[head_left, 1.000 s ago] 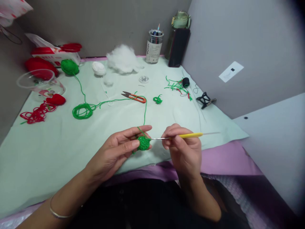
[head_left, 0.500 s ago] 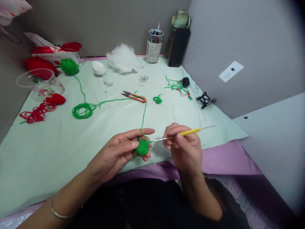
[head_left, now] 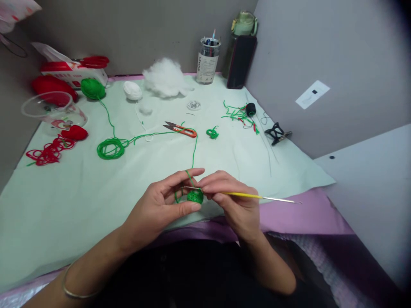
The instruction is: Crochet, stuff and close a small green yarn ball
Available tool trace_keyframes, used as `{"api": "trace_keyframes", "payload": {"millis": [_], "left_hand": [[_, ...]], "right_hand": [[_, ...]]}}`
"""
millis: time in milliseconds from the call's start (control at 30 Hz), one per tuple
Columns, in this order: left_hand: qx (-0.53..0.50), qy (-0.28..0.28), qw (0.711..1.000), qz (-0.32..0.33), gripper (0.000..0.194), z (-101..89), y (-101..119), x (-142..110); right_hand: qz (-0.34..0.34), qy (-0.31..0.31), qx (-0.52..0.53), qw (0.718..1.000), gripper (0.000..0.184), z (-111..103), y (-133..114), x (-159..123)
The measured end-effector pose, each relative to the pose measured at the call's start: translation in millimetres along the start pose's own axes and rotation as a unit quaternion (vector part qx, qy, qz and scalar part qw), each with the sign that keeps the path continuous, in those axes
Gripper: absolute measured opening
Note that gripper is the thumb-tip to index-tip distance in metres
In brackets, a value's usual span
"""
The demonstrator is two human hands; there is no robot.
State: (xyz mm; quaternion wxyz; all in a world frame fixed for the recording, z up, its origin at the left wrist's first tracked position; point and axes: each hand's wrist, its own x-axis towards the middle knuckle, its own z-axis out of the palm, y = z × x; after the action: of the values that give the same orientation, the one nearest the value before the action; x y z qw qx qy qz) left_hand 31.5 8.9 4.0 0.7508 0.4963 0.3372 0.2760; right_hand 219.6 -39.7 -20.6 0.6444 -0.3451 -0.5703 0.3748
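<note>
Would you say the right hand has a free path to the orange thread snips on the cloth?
Probably yes: bare cloth lies between the right hand and the snips, though it holds the crochet hook.

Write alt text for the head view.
A left hand pinches a small green crochet piece while the right hand works a yellow-handled crochet hook into it, above a pale green cloth strewn with yarn.

A small round green crochet piece is sitting pinched between the fingers of both hands, above the near edge of the table. A yellow-handled hook is lying almost level, its metal tip poking into the piece and its far end pointing right. 1 green strand is running from the piece toward the far side.
</note>
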Motion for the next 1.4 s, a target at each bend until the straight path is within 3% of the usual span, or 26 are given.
{"api": "trace_keyframes", "payload": {"millis": [267,500,733,867,967,1067,1133,1233,1300,1400], "left_hand": [[0.052,0.049,0.997,0.024,0.083,4.9,3,1],[0.103,0.065,0.991,0.061,0.076,5.0,6,1],[0.134,0.046,0.988,0.066,0.071,2.4,5,1],[0.146,0.048,0.986,0.069,0.070,1.6,4,2],[0.160,0.067,0.982,0.073,0.066,2.6,4,4],[0.162,0.104,0.978,0.075,0.061,5.3,2,3],[0.139,0.129,0.979,0.076,0.060,8.4,-1,1],[0.090,0.145,0.983,0.068,0.057,13.9,-5,-4],[0.024,0.129,0.991,0.037,0.052,16.7,-4,-6],[-0.129,0.063,0.988,-0.056,0.050,17.1,1,-4]], "right_hand": [[0.028,0.016,0.014,0.999,0.016,1,5,-3],[0.099,0.030,0.181,0.978,0.013,0,13,-2],[0.108,-0.018,0.184,0.977,0.015,-10,8,4],[0.074,-0.029,0.085,0.993,0.016,-13,1,4],[-0.013,-0.043,-0.059,0.997,0.017,-12,-7,4],[-0.109,-0.077,-0.199,0.971,0.020,-9,-12,2],[-0.125,-0.085,-0.274,0.950,0.025,-4,-12,-2],[-0.123,-0.024,-0.354,0.927,0.034,3,-6,-12],[-0.158,-0.005,-0.377,0.913,0.043,6,0,-18],[-0.206,-0.033,-0.366,0.907,0.059,4,5,-20]]}}
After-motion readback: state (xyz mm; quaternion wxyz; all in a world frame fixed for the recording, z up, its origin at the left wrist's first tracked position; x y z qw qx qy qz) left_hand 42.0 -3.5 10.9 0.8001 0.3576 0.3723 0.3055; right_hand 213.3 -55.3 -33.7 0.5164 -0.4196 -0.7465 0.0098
